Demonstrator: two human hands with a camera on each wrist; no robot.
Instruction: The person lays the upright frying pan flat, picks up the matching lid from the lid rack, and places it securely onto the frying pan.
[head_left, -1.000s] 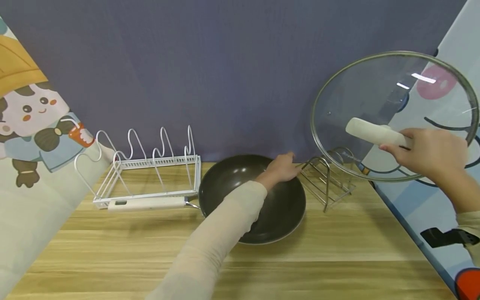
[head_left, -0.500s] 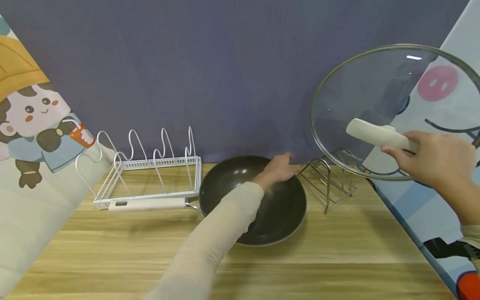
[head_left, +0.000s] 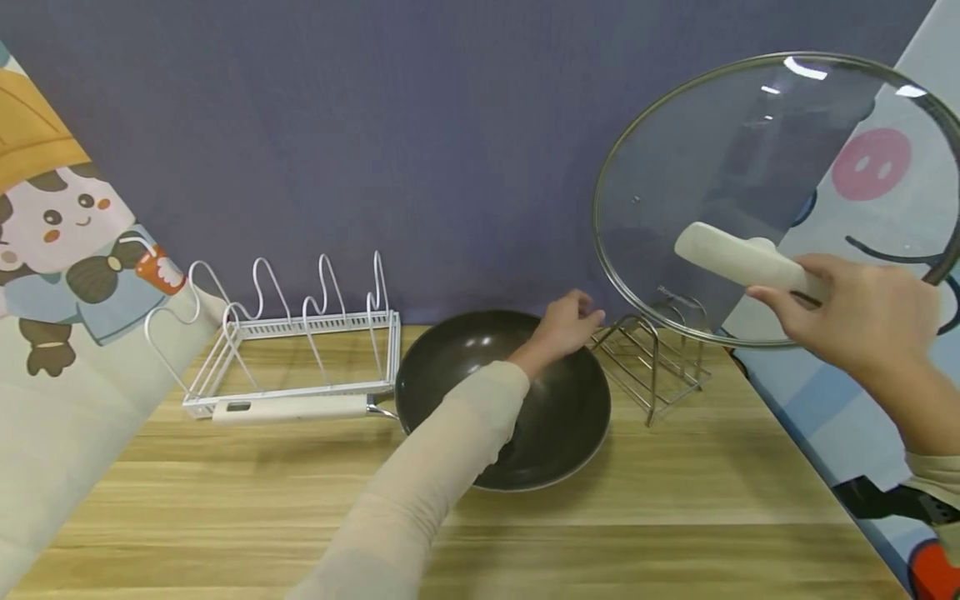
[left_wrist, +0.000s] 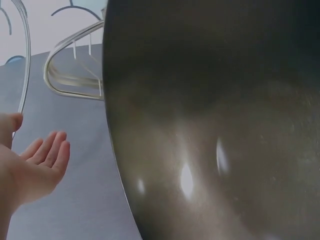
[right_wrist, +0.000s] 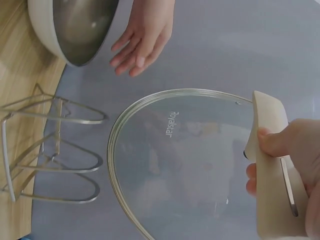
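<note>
My right hand (head_left: 873, 317) grips the cream handle (head_left: 738, 254) of a large glass lid (head_left: 675, 150), held up at the right with its metal rim tilted. In the right wrist view the thumb lies along the handle (right_wrist: 272, 200) and fingertips show on its far side. My left hand (head_left: 562, 325) hovers over the far right rim of a dark wok (head_left: 555, 442), its fingers loosely bent and holding nothing. In the right wrist view that left hand (right_wrist: 150, 35) is apart from the small metal rack (right_wrist: 82, 170). The wok's inside (left_wrist: 210, 125) fills most of the left wrist view.
A white wire rack (head_left: 292, 392) stands left of the wok, with the wok's cream handle (head_left: 300, 407) along its front edge. The small metal rack stands right of the wok, beneath the lid. A grey-blue wall (head_left: 465, 167) rises behind the wooden table (head_left: 637, 533).
My left hand has lifted away from the small rack's left end, its thumb now spread. The lid has risen and shifted slightly left in my right hand. Wok and racks stay put.
</note>
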